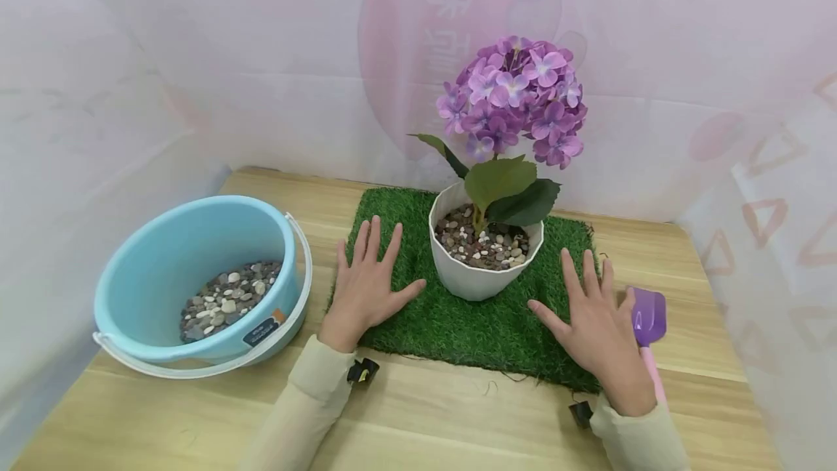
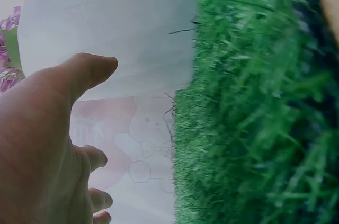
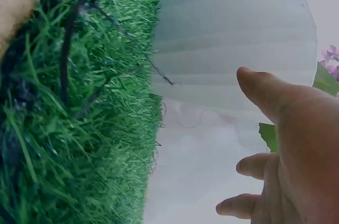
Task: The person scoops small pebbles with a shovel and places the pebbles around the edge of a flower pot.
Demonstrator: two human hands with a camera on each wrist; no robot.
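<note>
A white flowerpot (image 1: 467, 278) stands upright on a green artificial grass mat (image 1: 451, 340). Out of it rises a purple hydrangea (image 1: 516, 97) with green leaves, and pebbles (image 1: 480, 246) cover the soil around its stem. To the pot's left, my left hand (image 1: 369, 293) is spread with straight fingers over the mat's left edge. On the other side my right hand (image 1: 598, 329) is spread likewise over the mat's right edge. Both wrist views show the pot (image 2: 116, 28) beyond the thumb, apart from the hand. Neither hand holds anything.
A light blue bucket (image 1: 157, 267) with a white handle stands at the left, with pebbles (image 1: 229, 300) inside. A purple toy shovel (image 1: 649, 317) with a pink handle lies right of my right hand, partly hidden by it. Printed white cloth walls (image 1: 294, 93) enclose the wooden table (image 1: 445, 427).
</note>
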